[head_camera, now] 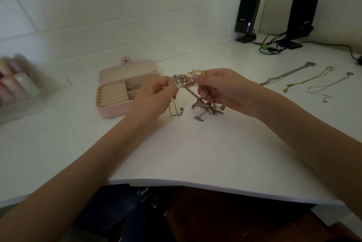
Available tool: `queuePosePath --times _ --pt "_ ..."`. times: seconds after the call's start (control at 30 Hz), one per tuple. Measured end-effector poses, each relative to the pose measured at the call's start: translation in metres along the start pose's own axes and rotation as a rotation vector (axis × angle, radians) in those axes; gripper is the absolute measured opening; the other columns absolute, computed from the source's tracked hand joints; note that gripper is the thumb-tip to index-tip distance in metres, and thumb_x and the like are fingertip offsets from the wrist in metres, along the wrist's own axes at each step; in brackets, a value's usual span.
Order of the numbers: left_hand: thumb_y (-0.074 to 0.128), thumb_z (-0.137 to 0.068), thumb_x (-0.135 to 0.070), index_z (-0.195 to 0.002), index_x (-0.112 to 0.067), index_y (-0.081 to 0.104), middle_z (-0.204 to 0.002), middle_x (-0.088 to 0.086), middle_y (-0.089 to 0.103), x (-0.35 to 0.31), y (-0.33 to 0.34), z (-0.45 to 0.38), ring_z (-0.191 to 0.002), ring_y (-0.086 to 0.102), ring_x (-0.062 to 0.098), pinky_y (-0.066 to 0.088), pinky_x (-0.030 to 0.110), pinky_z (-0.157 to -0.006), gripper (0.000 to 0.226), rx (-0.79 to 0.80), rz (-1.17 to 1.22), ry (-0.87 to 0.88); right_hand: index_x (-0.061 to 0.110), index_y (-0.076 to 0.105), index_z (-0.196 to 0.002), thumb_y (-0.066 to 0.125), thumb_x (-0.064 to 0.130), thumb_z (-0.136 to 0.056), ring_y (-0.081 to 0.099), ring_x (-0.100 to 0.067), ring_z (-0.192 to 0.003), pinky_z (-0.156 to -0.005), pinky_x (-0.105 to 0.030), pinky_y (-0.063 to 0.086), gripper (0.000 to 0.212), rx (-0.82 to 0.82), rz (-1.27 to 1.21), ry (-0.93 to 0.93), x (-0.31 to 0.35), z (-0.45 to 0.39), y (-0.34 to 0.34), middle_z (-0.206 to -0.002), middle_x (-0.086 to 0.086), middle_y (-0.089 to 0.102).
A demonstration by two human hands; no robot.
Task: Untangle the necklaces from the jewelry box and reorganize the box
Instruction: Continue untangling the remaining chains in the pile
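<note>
A tangled clump of necklaces [203, 105] with chains and small beads hangs between my hands above the white desk. My left hand [154, 95] pinches a chain at the clump's left side, and loose chain ends dangle below it. My right hand [221, 89] grips the right part of the clump, fingers curled round it. The pink jewelry box [117, 93] lies open just left of my left hand, with its ring rolls and small compartments showing and its lid tipped back. Three separate necklaces [288, 74] [309, 79] [331, 85] lie stretched out on the desk at the right.
Two black speakers [247, 14] [301, 18] with cables [270, 46] stand at the back right. A clear organiser with bottles [17, 89] sits blurred at the left edge. The white desk [195, 153] ends in a curved front edge near me, against a tiled wall.
</note>
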State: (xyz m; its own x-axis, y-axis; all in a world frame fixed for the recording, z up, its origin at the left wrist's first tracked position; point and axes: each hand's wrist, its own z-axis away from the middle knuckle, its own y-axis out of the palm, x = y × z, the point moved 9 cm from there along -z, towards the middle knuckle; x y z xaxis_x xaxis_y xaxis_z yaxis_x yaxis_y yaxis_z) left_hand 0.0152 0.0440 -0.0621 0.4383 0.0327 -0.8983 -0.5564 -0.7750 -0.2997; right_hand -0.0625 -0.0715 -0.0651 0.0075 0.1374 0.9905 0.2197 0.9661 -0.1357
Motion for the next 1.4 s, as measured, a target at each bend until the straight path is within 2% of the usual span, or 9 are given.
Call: queuePosePath --times 0.1,0.2,0.3,0.53,0.73,0.87,1.1,1.23,1.4 --pt "0.066 -0.068 -0.038 -0.056 -0.016 0.040 -0.048 -0.004 0.031 -0.004 0.004 0.004 -0.041 0.024 0.008 0.019 0.019 -0.040 0.036 0.039 -0.006 0.044 0.014 0.060 -0.076 0.057 0.030 -0.092 0.043 -0.009 -0.051 -0.051 -0.019 0.037 0.023 0.033 -0.056 -0.015 0.001 0.000 0.001 -0.060 0.002 0.055" --pt "0.080 -0.071 -0.036 -0.059 -0.019 0.030 -0.051 -0.009 0.024 -0.006 0.005 0.008 -0.047 0.020 0.007 0.018 0.021 -0.046 0.054 0.012 -0.058 0.032 0.012 0.064 -0.085 0.057 0.029 -0.090 0.045 -0.009 -0.051 -0.051 -0.017 0.039 0.020 0.088 -0.094 -0.041 0.004 0.001 0.007 -0.060 0.002 0.056" --pt "0.077 -0.074 -0.034 -0.058 -0.019 0.030 -0.052 -0.009 0.024 -0.010 0.007 0.009 -0.048 0.020 0.005 0.018 0.021 -0.046 0.051 0.001 -0.099 0.045 0.013 0.068 -0.087 0.060 0.029 -0.085 0.045 -0.009 -0.054 -0.054 -0.016 0.040 0.018 0.130 -0.116 -0.061 0.006 0.002 0.012 -0.062 0.002 0.053" --pt "0.072 -0.082 -0.023 -0.085 -0.017 0.071 -0.048 -0.004 0.024 -0.015 0.014 0.010 -0.043 0.019 0.007 0.018 0.020 -0.043 0.008 0.092 -0.064 0.084 0.018 0.072 -0.085 0.063 0.029 -0.081 0.049 -0.007 -0.063 -0.057 -0.016 0.039 0.015 0.181 -0.032 -0.081 0.007 0.004 0.013 -0.067 0.004 0.056" --pt "0.065 -0.083 -0.006 -0.068 -0.014 0.059 -0.042 -0.010 0.036 -0.006 -0.008 0.004 -0.040 0.028 0.005 0.025 0.019 -0.044 0.018 -0.117 -0.054 0.046 0.012 0.072 -0.093 0.063 0.019 -0.088 0.054 -0.008 -0.062 -0.056 -0.016 0.042 0.013 0.093 -0.002 -0.075 0.007 0.001 0.005 -0.066 0.000 0.063" --pt "0.063 -0.083 -0.007 -0.070 -0.013 0.058 -0.043 -0.013 0.043 -0.001 -0.021 0.001 -0.042 0.035 0.002 0.031 0.021 -0.048 0.016 -0.242 -0.069 0.020 0.008 0.070 -0.094 0.065 0.018 -0.088 0.055 -0.008 -0.054 -0.051 -0.015 0.045 0.013 0.025 0.014 -0.001 0.002 0.002 -0.003 -0.068 -0.002 0.068" --pt "0.059 -0.072 -0.025 -0.066 -0.021 0.054 -0.047 -0.009 0.046 -0.007 -0.019 0.007 -0.044 0.038 0.005 0.032 0.026 -0.052 0.009 -0.252 -0.326 0.077 0.012 0.073 -0.084 0.072 0.022 -0.082 0.043 -0.006 -0.050 -0.046 -0.017 0.037 0.010 -0.064 0.133 0.006 0.002 0.002 -0.011 -0.056 0.003 0.057" --pt "0.062 -0.077 -0.015 -0.066 -0.021 0.054 -0.047 -0.010 0.048 -0.011 -0.021 0.009 -0.045 0.040 0.004 0.033 0.026 -0.052 0.015 -0.272 -0.388 0.098 0.011 0.074 -0.091 0.075 0.024 -0.080 0.034 -0.008 -0.046 -0.044 -0.020 0.031 0.018 -0.052 0.259 -0.012 0.003 0.002 -0.008 -0.058 -0.003 0.036" --pt "0.060 -0.076 -0.020 -0.065 -0.024 0.051 -0.046 -0.008 0.045 -0.012 -0.020 0.009 -0.043 0.038 0.005 0.032 0.027 -0.051 0.016 -0.260 -0.424 0.109 0.016 0.069 -0.088 0.067 0.031 -0.087 0.027 -0.008 -0.041 -0.042 -0.019 0.024 0.016 -0.053 0.282 0.025 0.001 0.002 -0.007 -0.046 0.006 0.033"
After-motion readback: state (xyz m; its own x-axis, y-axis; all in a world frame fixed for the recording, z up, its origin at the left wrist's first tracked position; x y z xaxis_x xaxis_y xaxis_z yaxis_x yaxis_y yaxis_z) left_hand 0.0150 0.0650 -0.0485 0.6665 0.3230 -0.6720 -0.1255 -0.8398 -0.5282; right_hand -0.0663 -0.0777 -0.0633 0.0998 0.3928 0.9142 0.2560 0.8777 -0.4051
